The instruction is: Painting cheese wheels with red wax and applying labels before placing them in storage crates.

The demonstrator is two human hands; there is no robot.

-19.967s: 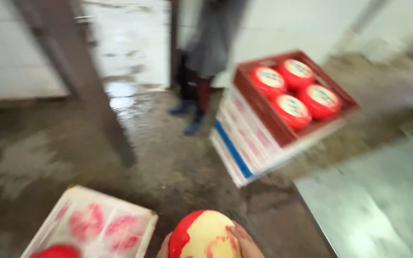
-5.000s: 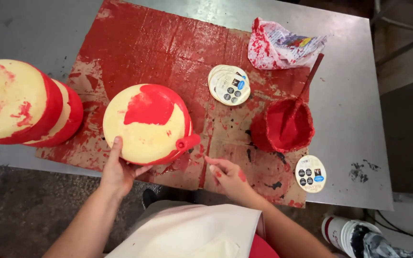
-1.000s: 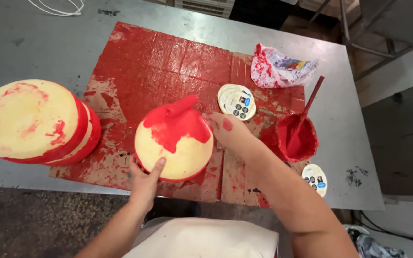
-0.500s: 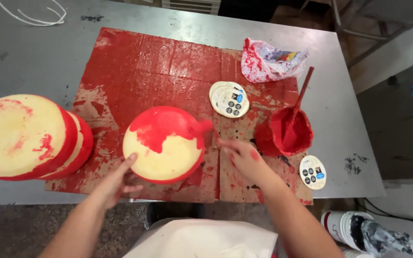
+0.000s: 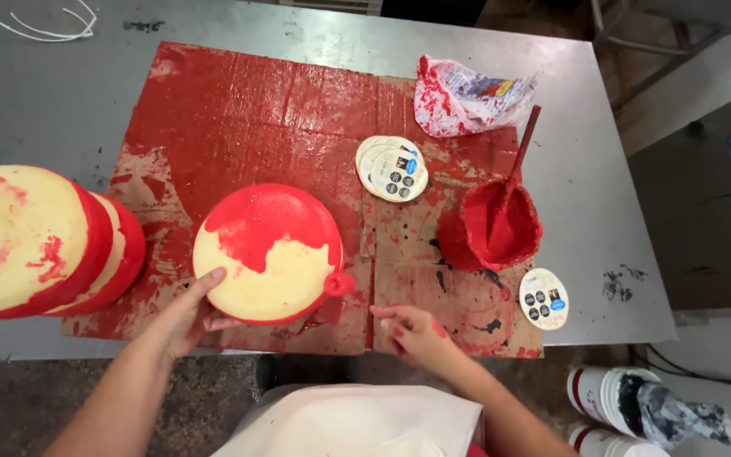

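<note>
A round yellow cheese wheel (image 5: pixel 268 254), partly coated in red wax, lies flat on red-stained cardboard (image 5: pixel 255 110). My left hand (image 5: pixel 186 311) rests against the wheel's near left edge with its fingers spread. Stained red, my right hand (image 5: pixel 412 330) hovers over the cardboard's near edge to the right of the wheel, fingers loosely apart and holding nothing. A red bowl of wax (image 5: pixel 491 227) with a stick (image 5: pixel 518 161) in it stands to the right.
Two more red-rimmed cheese wheels (image 5: pixel 35 241) stack at the left table edge. A pile of round labels (image 5: pixel 392 167) and a single label (image 5: pixel 543 298) lie on the cardboard. A stained plastic bag (image 5: pixel 467 93) sits behind. White buckets (image 5: pixel 628 402) stand on the floor at right.
My right hand has pulled back from the wheel's top to the table's near edge. The wheel now carries more red on its top, and the left hand stays at its edge.
</note>
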